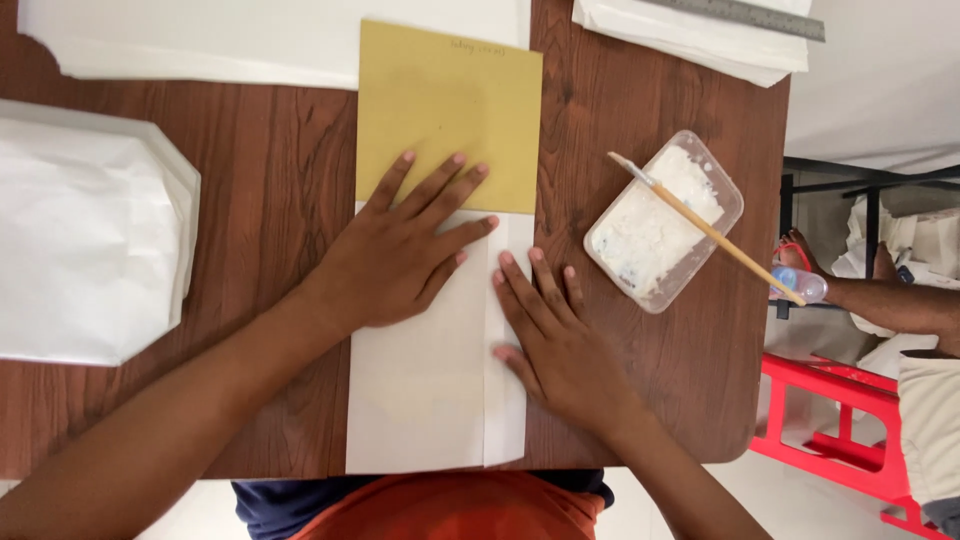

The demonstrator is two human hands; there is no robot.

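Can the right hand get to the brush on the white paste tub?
Probably yes. The right hand lies flat on the folded white paper, and the brush rests across the tub just beside it, with only bare table between.

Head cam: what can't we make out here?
- White paper under the left hand and right hand: covered by the hands.
- White sheets: cut by the top edge.
- Pencilled marks on the yellow card: too small.
- Another person's hand: its object is unclear.
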